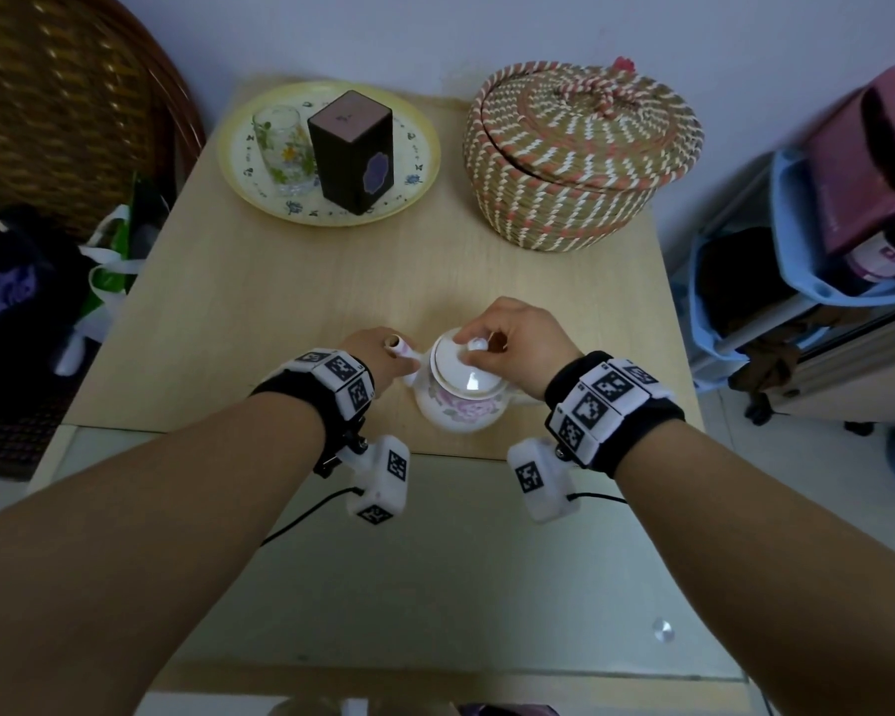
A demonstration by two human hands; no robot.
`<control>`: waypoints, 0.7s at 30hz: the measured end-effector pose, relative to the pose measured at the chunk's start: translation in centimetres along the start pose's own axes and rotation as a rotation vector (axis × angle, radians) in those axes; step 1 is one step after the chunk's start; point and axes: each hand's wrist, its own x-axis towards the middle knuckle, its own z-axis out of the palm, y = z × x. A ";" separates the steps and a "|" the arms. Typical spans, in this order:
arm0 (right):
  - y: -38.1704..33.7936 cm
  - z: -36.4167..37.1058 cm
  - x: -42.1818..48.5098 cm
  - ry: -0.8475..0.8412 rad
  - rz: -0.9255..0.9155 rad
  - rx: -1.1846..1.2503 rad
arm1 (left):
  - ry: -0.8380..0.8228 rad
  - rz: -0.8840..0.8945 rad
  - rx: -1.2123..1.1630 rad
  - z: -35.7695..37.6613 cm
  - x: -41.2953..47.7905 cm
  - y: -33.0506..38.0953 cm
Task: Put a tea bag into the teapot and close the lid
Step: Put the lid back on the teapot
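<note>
A white teapot (461, 408) with pink flowers stands at the near edge of the wooden table (280, 281). Its lid (461, 366) sits on top, slightly tilted. My right hand (523, 338) pinches the lid's knob (477, 344) with thumb and fingers. My left hand (378, 354) is wrapped around the spout (401, 348), which points left. A dark tea box (352, 152) stands upright on a yellow plate (419, 183) at the back left. No tea bag is in sight.
A flowered glass (282, 147) stands on the plate beside the box. A lidded woven basket (580, 152) fills the back right of the table. A wicker chair (63, 105) and bags are on the left, a cluttered cart (822, 261) on the right.
</note>
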 end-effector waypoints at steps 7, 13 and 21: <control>0.4 0.1 0.0 -0.034 0.007 0.015 | 0.010 -0.073 -0.152 0.3 0.4 -0.4; 2.9 -1.1 -0.7 0.069 0.298 0.094 | 0.000 -0.158 -0.398 0.9 0.4 -1.1; 5.5 -0.7 -1.8 -0.239 0.585 0.169 | 0.100 -0.116 -0.178 0.8 0.9 -1.4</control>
